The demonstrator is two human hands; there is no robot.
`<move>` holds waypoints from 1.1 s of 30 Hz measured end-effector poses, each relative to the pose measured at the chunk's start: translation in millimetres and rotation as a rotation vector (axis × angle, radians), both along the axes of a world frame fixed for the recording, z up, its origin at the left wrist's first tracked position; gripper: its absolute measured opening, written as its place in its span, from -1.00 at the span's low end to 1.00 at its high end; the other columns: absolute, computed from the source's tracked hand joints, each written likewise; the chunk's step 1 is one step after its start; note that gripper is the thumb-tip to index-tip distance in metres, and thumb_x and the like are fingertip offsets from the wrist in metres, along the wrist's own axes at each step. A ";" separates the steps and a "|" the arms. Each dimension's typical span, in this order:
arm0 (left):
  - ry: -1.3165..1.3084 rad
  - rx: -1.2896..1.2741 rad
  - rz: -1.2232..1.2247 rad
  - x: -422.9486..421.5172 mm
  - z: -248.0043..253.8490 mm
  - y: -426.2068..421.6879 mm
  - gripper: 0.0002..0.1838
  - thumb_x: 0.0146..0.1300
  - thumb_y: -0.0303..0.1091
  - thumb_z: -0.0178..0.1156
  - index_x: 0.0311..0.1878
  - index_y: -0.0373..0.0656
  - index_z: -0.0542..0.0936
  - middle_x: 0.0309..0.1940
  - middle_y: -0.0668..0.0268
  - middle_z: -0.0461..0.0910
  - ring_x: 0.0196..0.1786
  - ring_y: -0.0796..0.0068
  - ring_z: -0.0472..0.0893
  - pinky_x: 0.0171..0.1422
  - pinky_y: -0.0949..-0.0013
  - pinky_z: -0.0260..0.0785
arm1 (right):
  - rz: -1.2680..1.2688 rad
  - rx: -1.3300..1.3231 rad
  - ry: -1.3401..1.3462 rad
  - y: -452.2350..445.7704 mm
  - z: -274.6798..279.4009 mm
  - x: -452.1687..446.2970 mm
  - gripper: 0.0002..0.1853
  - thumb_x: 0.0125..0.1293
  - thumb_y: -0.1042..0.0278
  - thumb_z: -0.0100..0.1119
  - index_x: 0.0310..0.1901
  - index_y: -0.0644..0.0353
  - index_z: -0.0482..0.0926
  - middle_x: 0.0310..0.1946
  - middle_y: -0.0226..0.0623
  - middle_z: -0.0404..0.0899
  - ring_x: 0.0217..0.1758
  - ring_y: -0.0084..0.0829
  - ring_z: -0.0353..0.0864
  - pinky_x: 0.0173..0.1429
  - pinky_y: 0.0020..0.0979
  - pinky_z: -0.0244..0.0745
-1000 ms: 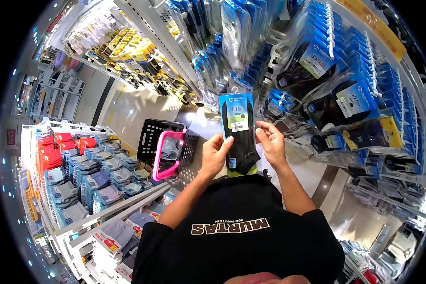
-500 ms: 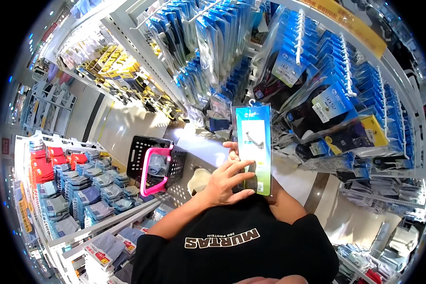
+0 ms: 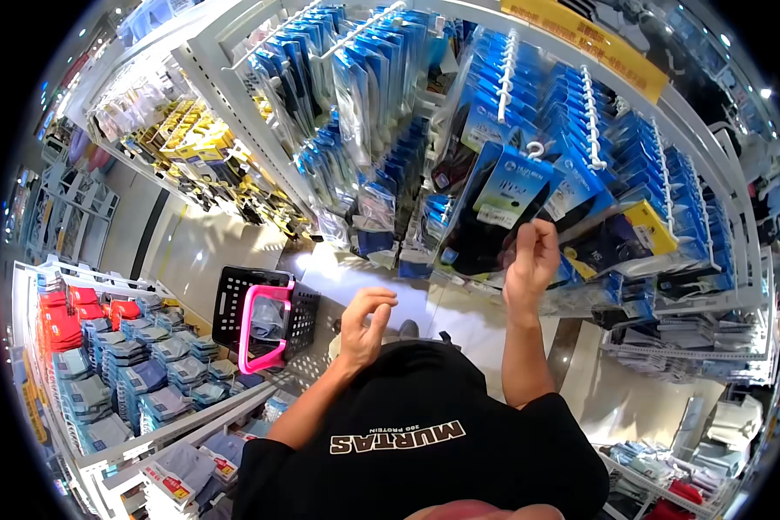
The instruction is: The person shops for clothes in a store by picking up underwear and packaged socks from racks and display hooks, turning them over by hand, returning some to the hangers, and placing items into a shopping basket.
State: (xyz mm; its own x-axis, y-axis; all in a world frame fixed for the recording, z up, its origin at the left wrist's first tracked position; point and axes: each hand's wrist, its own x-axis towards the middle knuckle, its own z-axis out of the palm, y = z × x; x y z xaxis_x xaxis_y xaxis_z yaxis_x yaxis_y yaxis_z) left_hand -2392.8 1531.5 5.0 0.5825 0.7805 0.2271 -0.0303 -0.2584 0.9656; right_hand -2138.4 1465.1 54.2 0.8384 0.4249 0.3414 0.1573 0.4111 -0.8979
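Note:
My right hand pinches the lower right edge of a flat hanging packet. This packet has a blue header, a white hook at its top, a barcode label and something dark inside; it is tilted in front of the rack of similar packets. Which product it contains I cannot make out. Close to my body, my left hand is apart from the packet and empty, its fingers loosely bent and the thumb held away.
Blue packets hang on several hooks of the white rack ahead. A yellow packet hangs at right. On the floor stands a black shopping basket with a pink handle. Folded packs fill the display at left.
The packet has turned to show its dark contents and moved up and right toward the rack in my right hand. My left hand has come off it and moved left.

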 end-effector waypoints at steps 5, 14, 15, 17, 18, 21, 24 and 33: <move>0.023 -0.012 -0.057 -1.8 -2.5 -6.1 -0.81 0.41 -0.37 0.12 -0.18 -0.31 0.63 -0.16 0.16 0.64 -0.15 0.37 0.61 -0.04 0.40 0.43 | -0.208 -0.015 -0.258 26.4 22.5 1.5 -0.84 0.41 0.33 0.25 -0.21 0.24 0.52 -0.46 -0.62 0.36 -0.47 -0.78 0.20 -0.42 -0.65 0.10; 0.060 -0.075 -0.002 -17.7 -9.7 -10.7 -0.76 0.44 -0.32 0.10 -0.18 -0.32 0.62 -0.30 0.19 0.62 -0.22 0.41 0.59 -0.07 0.40 0.42 | -0.257 -0.190 -0.502 49.5 17.6 6.1 -0.85 0.36 0.45 0.27 -0.17 0.35 0.54 -0.36 -0.44 0.51 -0.37 -0.68 0.40 -0.29 -0.60 0.36; 0.048 -0.097 0.003 -17.4 -9.6 -11.2 -0.76 0.44 -0.32 0.10 -0.18 -0.31 0.62 -0.31 0.20 0.62 -0.23 0.42 0.59 -0.08 0.40 0.42 | -0.273 -0.194 -0.539 50.9 12.1 5.0 -0.84 0.35 0.46 0.28 -0.15 0.35 0.54 -0.36 -0.43 0.52 -0.37 -0.68 0.42 -0.27 -0.60 0.39; 0.038 -0.098 0.009 -19.0 -15.6 -12.0 -0.76 0.44 -0.31 0.10 -0.19 -0.32 0.62 -0.31 0.21 0.62 -0.24 0.44 0.58 -0.11 0.41 0.41 | -0.234 -0.185 -0.526 50.9 1.6 4.2 -0.85 0.35 0.47 0.28 -0.14 0.33 0.54 -0.35 -0.44 0.52 -0.36 -0.67 0.45 -0.23 -0.59 0.43; 0.050 -0.116 0.005 -20.8 -19.2 -12.3 -0.76 0.44 -0.32 0.11 -0.19 -0.33 0.62 -0.31 0.21 0.63 -0.24 0.44 0.58 -0.10 0.41 0.42 | -0.218 -0.213 -0.505 49.1 -3.8 3.3 -0.84 0.35 0.48 0.28 -0.13 0.33 0.54 -0.34 -0.43 0.53 -0.34 -0.67 0.46 -0.22 -0.59 0.43; 0.063 -0.120 -0.007 -24.4 -23.3 -10.2 -0.77 0.44 -0.33 0.11 -0.18 -0.34 0.62 -0.30 0.21 0.63 -0.23 0.44 0.59 -0.09 0.40 0.43 | -0.159 -0.264 -0.424 45.4 -18.8 0.9 -0.81 0.32 0.48 0.29 -0.10 0.34 0.55 -0.32 -0.37 0.56 -0.31 -0.61 0.53 -0.18 -0.55 0.48; 0.090 -0.127 -0.014 -28.7 -26.2 -12.4 -0.76 0.44 -0.33 0.12 -0.18 -0.34 0.62 -0.30 0.21 0.63 -0.23 0.45 0.60 -0.08 0.41 0.44 | -0.088 -0.292 -0.309 40.3 -40.3 -3.6 -0.71 0.27 0.47 0.34 -0.02 0.37 0.56 -0.25 -0.23 0.63 -0.26 -0.51 0.62 -0.15 -0.48 0.56; 0.157 -0.158 -0.044 -35.7 -36.0 -11.8 -0.74 0.45 -0.29 0.14 -0.17 -0.35 0.62 -0.30 0.23 0.63 -0.23 0.49 0.60 -0.07 0.42 0.43 | -0.064 -0.608 -0.473 26.2 -105.2 -12.0 -0.54 0.20 0.40 0.40 0.11 0.31 0.50 -0.04 -0.14 0.61 0.02 -0.30 0.59 0.10 -0.31 0.53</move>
